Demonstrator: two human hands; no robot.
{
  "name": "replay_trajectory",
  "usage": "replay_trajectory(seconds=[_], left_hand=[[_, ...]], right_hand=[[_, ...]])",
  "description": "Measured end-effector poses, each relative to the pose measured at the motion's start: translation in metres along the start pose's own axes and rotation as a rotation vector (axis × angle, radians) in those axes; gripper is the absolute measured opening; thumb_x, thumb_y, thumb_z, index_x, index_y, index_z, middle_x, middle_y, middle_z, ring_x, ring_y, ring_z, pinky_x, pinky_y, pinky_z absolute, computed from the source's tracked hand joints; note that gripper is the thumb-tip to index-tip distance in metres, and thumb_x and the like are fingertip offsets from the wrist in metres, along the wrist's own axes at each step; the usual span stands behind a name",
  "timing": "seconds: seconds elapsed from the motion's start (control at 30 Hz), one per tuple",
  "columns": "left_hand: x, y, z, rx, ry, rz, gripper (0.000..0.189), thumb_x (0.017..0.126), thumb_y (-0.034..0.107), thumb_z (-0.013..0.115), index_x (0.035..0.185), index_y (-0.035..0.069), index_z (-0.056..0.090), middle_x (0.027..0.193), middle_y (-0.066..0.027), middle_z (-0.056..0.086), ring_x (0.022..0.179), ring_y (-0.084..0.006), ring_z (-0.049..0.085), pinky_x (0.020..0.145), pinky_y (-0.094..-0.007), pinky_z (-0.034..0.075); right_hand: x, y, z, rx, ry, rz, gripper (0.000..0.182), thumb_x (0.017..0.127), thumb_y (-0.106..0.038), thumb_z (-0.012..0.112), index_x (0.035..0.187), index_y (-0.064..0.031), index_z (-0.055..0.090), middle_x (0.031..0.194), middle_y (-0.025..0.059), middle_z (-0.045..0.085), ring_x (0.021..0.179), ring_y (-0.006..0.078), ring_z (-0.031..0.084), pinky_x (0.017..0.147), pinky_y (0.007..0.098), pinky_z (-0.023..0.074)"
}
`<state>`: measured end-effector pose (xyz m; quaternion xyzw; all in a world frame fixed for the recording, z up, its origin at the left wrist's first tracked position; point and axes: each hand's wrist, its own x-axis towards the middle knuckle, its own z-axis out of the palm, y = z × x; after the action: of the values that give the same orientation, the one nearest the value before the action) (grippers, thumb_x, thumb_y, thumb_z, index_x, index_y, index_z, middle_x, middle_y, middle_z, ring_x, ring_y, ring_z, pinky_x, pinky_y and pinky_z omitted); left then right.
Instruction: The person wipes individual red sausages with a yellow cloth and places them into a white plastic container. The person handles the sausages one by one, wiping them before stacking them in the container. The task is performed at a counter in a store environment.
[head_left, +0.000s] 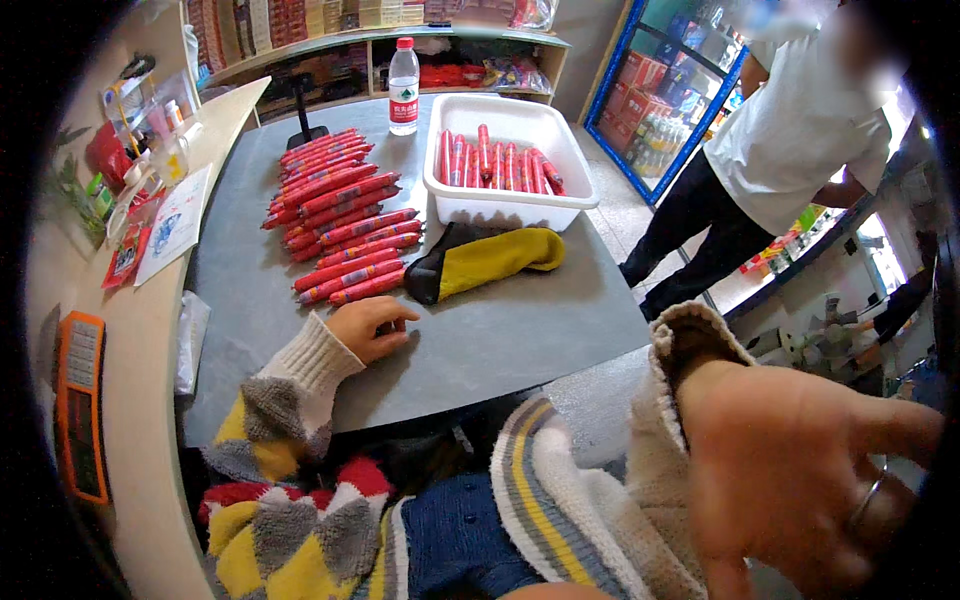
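Observation:
On the grey tabletop (480, 360) rests my left hand (373, 327), its fingers loosely bent and nothing in them. Just beyond it lies a pile of red-wrapped sausages (337, 217), stacked in rough rows. A black and yellow cloth item (495, 262), perhaps a glove or sock, lies right of the pile. Behind the cloth stands a white plastic tub (510, 204) holding several red sausages (495, 165), mostly upright. My right hand (795, 465), with a ring on one finger, is raised close to the camera, off the table. Its fingers are spread with no object visible; its palm is hidden.
A water bottle (403, 94) with a red cap stands at the table's back. Along the left runs a wooden counter (150, 345) bearing papers and an orange-framed calculator-like device (82, 405). A person (787, 135) in a white shirt stands at right, near a blue-framed glass-door cabinet (660, 97).

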<state>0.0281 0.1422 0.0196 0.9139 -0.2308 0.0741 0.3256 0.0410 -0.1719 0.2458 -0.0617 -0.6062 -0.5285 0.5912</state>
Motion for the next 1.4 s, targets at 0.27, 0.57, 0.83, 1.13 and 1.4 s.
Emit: replay_trajectory(seconds=[0.27, 0.57, 0.83, 1.13, 1.4], left_hand=[[0.011, -0.004, 0.032, -0.055, -0.035, -0.071, 0.032, 0.082, 0.011, 0.066, 0.113, 0.006, 0.060, 0.090, -0.0098, 0.062, 0.081, -0.0218, 0.061, 0.075, -0.0331, 0.050], [-0.001, 0.004, -0.001, -0.036, -0.043, -0.127, 0.028, 0.081, 0.008, 0.063, 0.109, 0.005, 0.062, 0.086, -0.0093, 0.060, 0.075, -0.0199, 0.060, 0.070, -0.0311, 0.050], [0.008, 0.012, 0.005, -0.077, 0.010, -0.020, 0.025, 0.080, 0.006, 0.062, 0.104, 0.006, 0.064, 0.083, -0.0105, 0.062, 0.078, -0.0243, 0.062, 0.072, -0.0338, 0.050], [0.006, 0.002, -0.017, 0.359, 0.313, -0.135, 0.030, 0.069, 0.005, 0.071, 0.098, 0.004, 0.064, 0.096, -0.0122, 0.062, 0.093, -0.0303, 0.059, 0.084, -0.0391, 0.047], [-0.002, -0.003, -0.024, 0.477, 0.201, -0.367, 0.034, 0.067, 0.008, 0.075, 0.096, 0.004, 0.059, 0.092, -0.0140, 0.059, 0.089, -0.0331, 0.058, 0.079, -0.0395, 0.047]], right_hand=[[0.014, -0.017, 0.013, 0.003, -0.030, 0.018, 0.057, 0.090, -0.056, 0.045, 0.141, -0.0316, 0.033, 0.145, -0.0031, 0.037, 0.134, 0.0198, 0.030, 0.111, 0.0482, 0.0162], [-0.051, 0.001, 0.005, 0.040, -0.291, 0.245, 0.050, 0.090, -0.049, 0.050, 0.131, -0.0223, 0.043, 0.124, 0.0017, 0.050, 0.112, 0.0223, 0.045, 0.095, 0.0440, 0.0309], [-0.235, 0.057, -0.043, -0.262, -1.183, 0.767, 0.023, 0.083, -0.024, 0.063, 0.099, -0.0084, 0.059, 0.084, 0.0068, 0.064, 0.070, 0.0294, 0.063, 0.062, 0.0414, 0.0498], [-0.276, 0.053, -0.086, 0.027, -1.369, 1.401, 0.039, 0.081, -0.019, 0.067, 0.116, -0.0042, 0.057, 0.088, 0.0123, 0.060, 0.080, 0.0280, 0.061, 0.073, 0.0371, 0.0489], [-0.302, 0.047, -0.094, -0.022, -1.288, 1.217, 0.037, 0.080, -0.018, 0.067, 0.113, -0.0036, 0.057, 0.091, 0.0126, 0.059, 0.084, 0.0284, 0.061, 0.075, 0.0375, 0.0488]])
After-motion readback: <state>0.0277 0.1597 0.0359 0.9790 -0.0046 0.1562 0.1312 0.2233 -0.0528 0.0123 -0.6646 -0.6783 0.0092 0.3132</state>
